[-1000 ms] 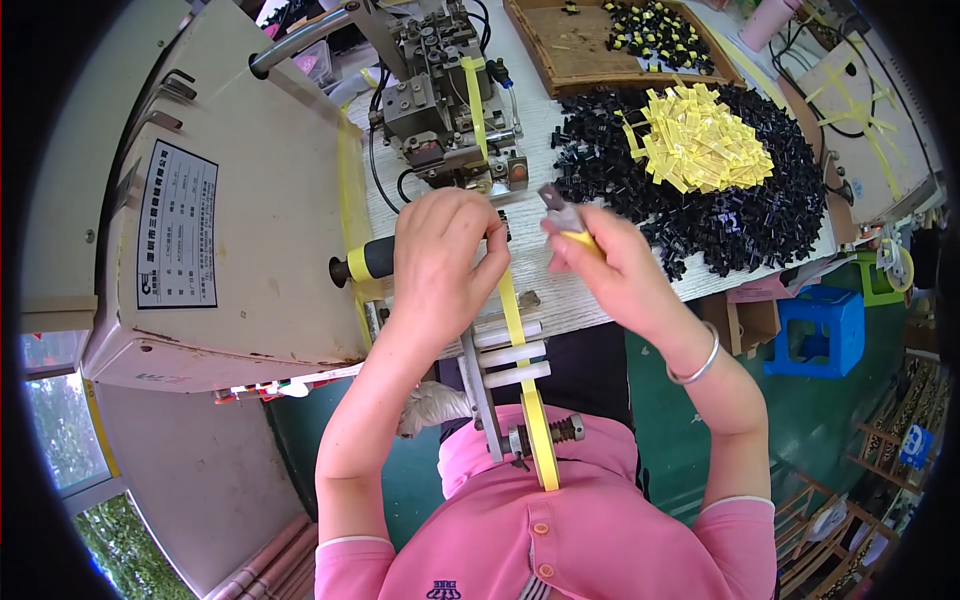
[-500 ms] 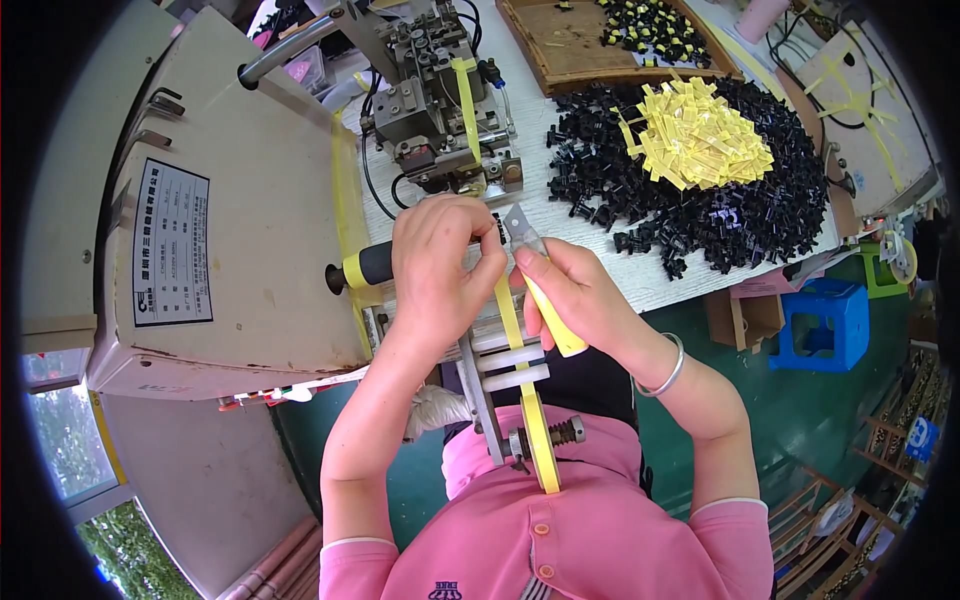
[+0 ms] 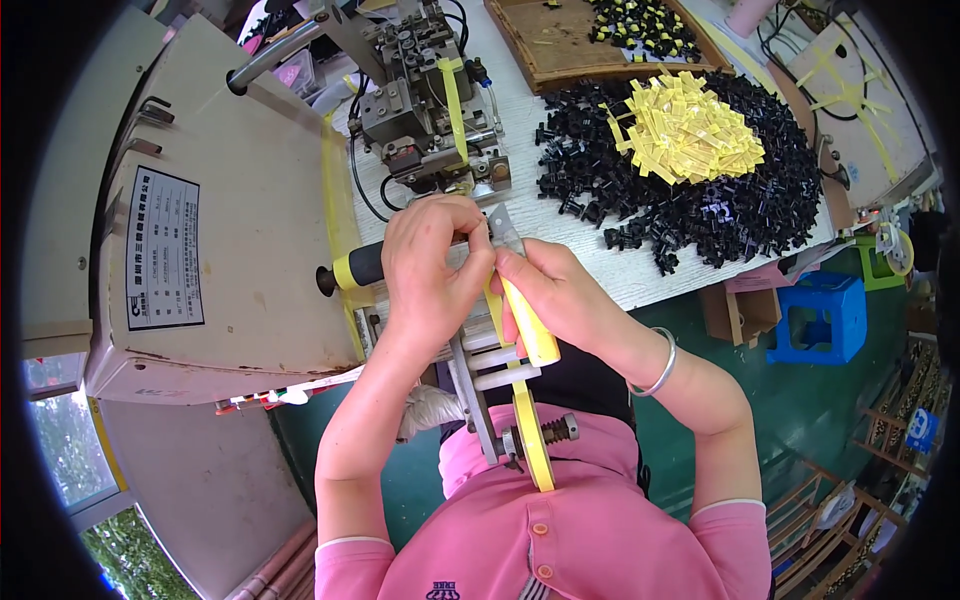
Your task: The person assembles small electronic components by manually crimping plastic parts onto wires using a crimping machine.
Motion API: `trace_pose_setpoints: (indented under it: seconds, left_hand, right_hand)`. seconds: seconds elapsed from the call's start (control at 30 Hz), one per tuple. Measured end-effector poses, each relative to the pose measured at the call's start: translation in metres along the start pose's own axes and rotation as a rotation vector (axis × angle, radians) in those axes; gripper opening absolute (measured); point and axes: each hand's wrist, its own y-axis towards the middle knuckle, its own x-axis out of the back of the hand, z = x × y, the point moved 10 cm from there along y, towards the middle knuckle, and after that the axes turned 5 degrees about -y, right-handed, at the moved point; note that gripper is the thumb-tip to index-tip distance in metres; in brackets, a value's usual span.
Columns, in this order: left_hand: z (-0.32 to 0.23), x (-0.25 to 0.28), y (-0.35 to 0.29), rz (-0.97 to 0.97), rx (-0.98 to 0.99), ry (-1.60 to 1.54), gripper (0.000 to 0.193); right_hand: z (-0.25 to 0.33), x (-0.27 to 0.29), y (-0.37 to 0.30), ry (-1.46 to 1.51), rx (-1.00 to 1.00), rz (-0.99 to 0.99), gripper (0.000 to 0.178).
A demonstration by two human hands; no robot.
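Note:
My left hand (image 3: 432, 265) is closed in a pinch near the front of a small metal press (image 3: 425, 115); what its fingertips hold is hidden. Close beside it, my right hand (image 3: 550, 285) grips a yellow-handled knife (image 3: 532, 325), its grey metal blade pointing away from me next to the left fingertips. A yellow tape strip (image 3: 496, 312) runs up under my hands from a tape roll (image 3: 534, 435) on a spindle in front of my body. White rollers (image 3: 500, 378) guide the strip. Another yellow strip (image 3: 453, 110) hangs on the press.
Right of the press lies a heap of small black plastic parts (image 3: 600, 170), topped by a pile of cut yellow pieces (image 3: 690, 130). Behind stands a wooden tray (image 3: 540, 45) with more parts. A large beige cabinet (image 3: 240, 220) and a black-gripped lever (image 3: 365, 265) stand at left.
Both hands have shifted slightly left within the picture, along with the whole scene. The knife has moved closer to my left fingertips, and its handle has turned slightly.

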Motion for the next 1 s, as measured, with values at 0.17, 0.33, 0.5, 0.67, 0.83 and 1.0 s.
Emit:
trace_pose_setpoints:
  seconds: [0.17,0.33,0.5,0.67,0.83,1.0]
  left_hand:
    - [0.022,0.013,0.0,-0.069,0.247,-0.132,0.013]
    - [0.015,0.003,0.009,0.167,0.217,0.032,0.013]
    - [0.026,0.001,0.004,0.229,0.391,-0.061,0.015]
    - [0.032,-0.003,-0.001,0.322,0.514,-0.043,0.018]
    - [0.022,0.003,0.003,0.181,0.335,-0.053,0.016]
    - [0.005,0.003,0.012,0.146,0.097,-0.003,0.014]
  right_hand:
    - [0.002,0.0,0.0,0.004,-0.062,0.051,0.04]
    - [-0.002,-0.002,0.001,0.022,-0.091,0.064,0.041]
    - [0.0,-0.006,-0.001,0.07,-0.114,0.073,0.037]
    - [-0.003,-0.004,-0.001,0.084,-0.125,0.053,0.038]
    - [-0.003,-0.003,-0.002,0.051,-0.098,0.077,0.04]
    - [-0.001,-0.004,-0.001,0.043,-0.085,0.072,0.039]
